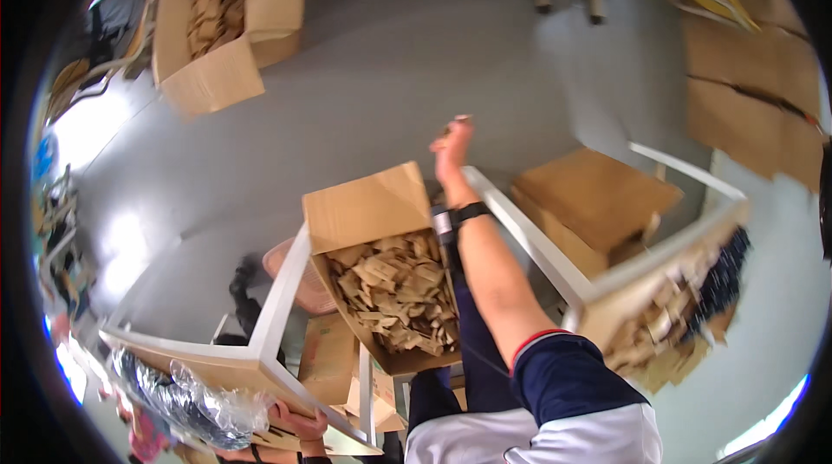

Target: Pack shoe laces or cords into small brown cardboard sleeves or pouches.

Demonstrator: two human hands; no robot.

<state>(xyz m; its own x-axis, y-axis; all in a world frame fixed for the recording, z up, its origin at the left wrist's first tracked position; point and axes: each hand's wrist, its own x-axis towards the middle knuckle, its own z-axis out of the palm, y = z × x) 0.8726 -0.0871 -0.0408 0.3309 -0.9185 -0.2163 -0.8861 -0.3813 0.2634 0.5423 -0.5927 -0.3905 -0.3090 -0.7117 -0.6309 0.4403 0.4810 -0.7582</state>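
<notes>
The right hand (452, 145) stretches out over the grey floor (390, 74), its fingers pinched together on a small dark scrap (451, 127) too blurred to identify. Just beside the forearm, an open cardboard box (368, 213) full of brown cardboard pieces (399, 291) sits between white table frame rails (529, 239). The left hand (299, 421) grips the near table edge, fingers curled, next to a clear plastic bag (191, 399). Another open carton (221, 22) stands well apart.

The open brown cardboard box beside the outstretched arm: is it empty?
No. The open brown cardboard box is filled with a loose heap of small tan cardboard pieces reaching near its rim.
</notes>
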